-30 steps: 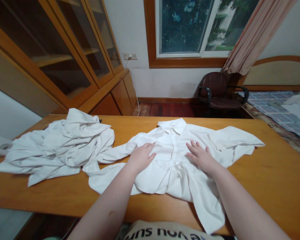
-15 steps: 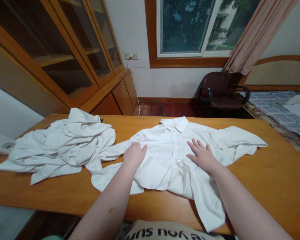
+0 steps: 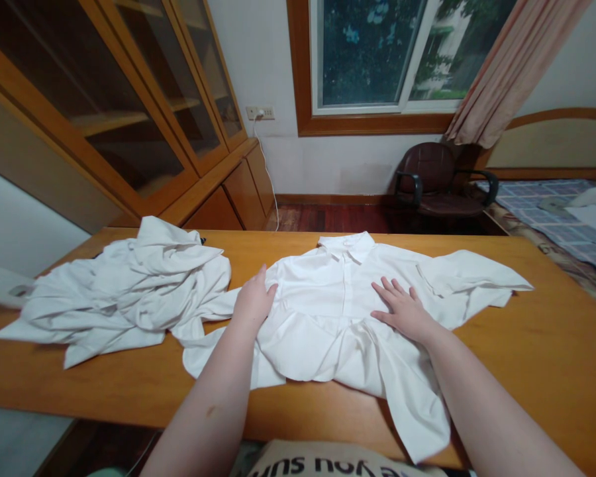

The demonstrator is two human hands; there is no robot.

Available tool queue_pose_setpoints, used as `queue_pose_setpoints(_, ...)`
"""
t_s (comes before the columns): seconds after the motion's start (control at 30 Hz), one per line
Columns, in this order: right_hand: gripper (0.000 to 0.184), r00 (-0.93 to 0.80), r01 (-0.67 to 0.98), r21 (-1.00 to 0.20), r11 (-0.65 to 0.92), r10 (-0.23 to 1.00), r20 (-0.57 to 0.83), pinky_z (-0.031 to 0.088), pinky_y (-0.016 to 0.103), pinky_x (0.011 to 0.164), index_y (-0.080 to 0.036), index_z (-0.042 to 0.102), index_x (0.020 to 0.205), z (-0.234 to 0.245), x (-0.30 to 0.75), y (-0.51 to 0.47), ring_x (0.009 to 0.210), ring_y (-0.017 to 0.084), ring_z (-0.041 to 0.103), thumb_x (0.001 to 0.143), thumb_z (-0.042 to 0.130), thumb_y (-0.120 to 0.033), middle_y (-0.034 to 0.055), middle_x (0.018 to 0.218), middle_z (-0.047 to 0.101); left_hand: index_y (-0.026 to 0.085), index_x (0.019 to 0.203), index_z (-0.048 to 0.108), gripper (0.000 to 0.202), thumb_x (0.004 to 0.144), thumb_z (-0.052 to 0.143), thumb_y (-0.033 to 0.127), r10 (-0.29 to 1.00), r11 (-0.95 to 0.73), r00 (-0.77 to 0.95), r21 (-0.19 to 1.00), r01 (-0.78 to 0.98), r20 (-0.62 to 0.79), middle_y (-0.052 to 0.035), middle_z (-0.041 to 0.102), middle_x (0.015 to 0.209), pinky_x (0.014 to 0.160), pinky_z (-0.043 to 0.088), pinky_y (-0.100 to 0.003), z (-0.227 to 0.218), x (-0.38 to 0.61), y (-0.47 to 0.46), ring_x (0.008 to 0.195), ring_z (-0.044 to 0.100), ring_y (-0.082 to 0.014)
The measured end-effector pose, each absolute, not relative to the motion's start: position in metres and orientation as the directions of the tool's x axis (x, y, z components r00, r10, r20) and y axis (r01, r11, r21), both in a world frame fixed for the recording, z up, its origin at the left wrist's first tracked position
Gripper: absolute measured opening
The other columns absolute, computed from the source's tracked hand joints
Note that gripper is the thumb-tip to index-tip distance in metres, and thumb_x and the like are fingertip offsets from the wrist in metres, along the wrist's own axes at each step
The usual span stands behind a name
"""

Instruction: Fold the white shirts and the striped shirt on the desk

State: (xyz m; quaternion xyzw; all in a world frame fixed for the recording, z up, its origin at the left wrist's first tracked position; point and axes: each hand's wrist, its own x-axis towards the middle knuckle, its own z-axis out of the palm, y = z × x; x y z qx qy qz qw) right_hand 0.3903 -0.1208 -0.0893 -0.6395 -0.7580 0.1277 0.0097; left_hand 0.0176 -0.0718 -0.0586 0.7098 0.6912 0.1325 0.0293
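Note:
A white collared shirt [image 3: 328, 291] lies spread front-up on the wooden table [image 3: 551, 344], collar toward the far edge. My left hand [image 3: 253, 301] rests on the shirt's left shoulder where the sleeve begins, fingers together and flat on the cloth. On the right side of the shirt's front lies my right hand [image 3: 402, 308], flat with fingers spread. The shirt's hem [image 3: 417, 411] hangs over the table's near edge.
A crumpled pile of white garments [image 3: 124, 288] lies on the table to the left. A dark office chair [image 3: 437, 179] stands beyond the table under the window. Wooden cabinets [image 3: 129, 126] line the left wall, and a bed [image 3: 566, 218] is at the right.
My left hand has slid leftward across the shirt's chest to the left shoulder. My right hand has stayed nearly still on the right side.

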Motion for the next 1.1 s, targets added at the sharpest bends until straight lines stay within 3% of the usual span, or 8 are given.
queue_pose_setpoints(0.17, 0.071, -0.181, 0.967, -0.208, 0.147, 0.971, -0.158, 0.013, 0.062, 0.107, -0.029, 0.026, 0.147, -0.088, 0.390, -0.121, 0.141, 0.031, 0.012, 0.085, 0.039, -0.062, 0.0060, 0.155, 0.016, 0.014, 0.132, 0.048, 0.050, 0.084, 0.050, 0.028, 0.993, -0.093, 0.081, 0.154, 0.984, 0.080, -0.0150, 0.065, 0.113, 0.087, 0.044, -0.039, -0.056, 0.025, -0.073, 0.101, 0.060, -0.0286)
queue_pose_setpoints(0.4, 0.071, -0.175, 0.968, -0.209, 0.140, 0.971, -0.161, 0.013, 0.061, 0.107, -0.028, 0.027, 0.146, -0.087, 0.390, -0.121, 0.141, 0.031, 0.012, 0.085, 0.039, -0.061, 0.0068, 0.154, 0.018, 0.021, 0.082, 0.067, 0.015, 0.080, 0.054, 0.029, 0.906, -0.304, 0.198, 0.250, 0.919, 0.373, -0.0068, 0.067, 0.097, 0.099, 0.034, -0.041, -0.037, 0.029, -0.085, 0.110, 0.051, -0.0266)
queue_pose_setpoints(0.47, 0.071, -0.172, 0.970, -0.202, 0.136, 0.970, -0.172, 0.013, 0.060, 0.108, -0.029, 0.027, 0.146, -0.085, 0.389, -0.121, 0.141, 0.031, 0.012, 0.085, 0.039, -0.062, 0.0059, 0.155, 0.017, 0.020, 0.072, 0.064, 0.021, 0.084, 0.050, 0.031, 0.893, -0.405, 0.300, 0.309, 0.860, 0.335, -0.0060, 0.066, 0.091, 0.095, 0.037, -0.036, -0.032, 0.031, -0.088, 0.104, 0.054, -0.0231)
queue_pose_setpoints(0.57, 0.071, -0.171, 0.972, -0.192, 0.136, 0.968, -0.182, 0.012, 0.060, 0.108, -0.029, 0.026, 0.147, -0.084, 0.388, -0.122, 0.141, 0.031, 0.012, 0.085, 0.038, -0.062, 0.0057, 0.155, 0.016, 0.020, 0.065, 0.059, 0.037, 0.091, 0.038, 0.036, 0.937, -0.348, 0.314, 0.376, 0.859, 0.151, -0.0048, 0.063, 0.073, 0.073, 0.043, -0.030, -0.034, 0.036, -0.088, 0.077, 0.058, -0.0186)
queue_pose_setpoints(0.67, 0.070, -0.170, 0.973, -0.187, 0.136, 0.969, -0.178, 0.013, 0.060, 0.108, -0.029, 0.026, 0.147, -0.084, 0.388, -0.122, 0.141, 0.031, 0.012, 0.085, 0.038, -0.062, 0.0058, 0.155, 0.016, 0.021, 0.079, 0.061, 0.029, 0.089, 0.042, 0.040, 0.986, -0.166, 0.162, 0.399, 0.902, 0.046, -0.0032, 0.064, 0.073, 0.066, 0.042, -0.028, -0.045, 0.040, -0.083, 0.070, 0.058, -0.0181)
queue_pose_setpoints(0.73, 0.071, -0.173, 0.972, -0.188, 0.139, 0.970, -0.174, 0.013, 0.060, 0.108, -0.029, 0.026, 0.147, -0.085, 0.388, -0.122, 0.141, 0.031, 0.011, 0.085, 0.037, -0.062, 0.0054, 0.155, 0.016, 0.020, 0.102, 0.060, 0.028, 0.083, 0.052, 0.040, 0.994, -0.107, 0.090, 0.388, 0.915, 0.062, -0.0058, 0.067, 0.093, 0.076, 0.043, -0.030, -0.052, 0.042, -0.080, 0.086, 0.060, -0.0204)
queue_pose_setpoints(0.83, 0.071, -0.176, 0.970, -0.195, 0.142, 0.969, -0.170, 0.013, 0.060, 0.108, -0.030, 0.026, 0.147, -0.086, 0.389, -0.121, 0.141, 0.031, 0.012, 0.085, 0.037, -0.063, 0.0052, 0.155, 0.016, 0.019, 0.128, 0.049, 0.056, 0.078, 0.059, 0.041, 0.994, -0.107, 0.093, 0.307, 0.946, 0.059, -0.0117, 0.056, 0.127, 0.097, 0.036, -0.038, -0.058, 0.042, -0.078, 0.116, 0.050, -0.0275)
queue_pose_setpoints(1.1, 0.071, -0.168, 0.971, -0.199, 0.133, 0.971, -0.170, 0.013, 0.060, 0.108, -0.030, 0.026, 0.146, -0.087, 0.389, -0.121, 0.141, 0.030, 0.011, 0.085, 0.037, -0.063, 0.0042, 0.155, 0.016, 0.021, 0.117, 0.061, 0.039, 0.080, 0.056, 0.032, 0.968, -0.232, 0.248, 0.455, 0.860, 0.025, -0.0060, 0.065, 0.112, 0.093, 0.042, -0.032, -0.057, 0.038, -0.076, 0.104, 0.058, -0.0229)
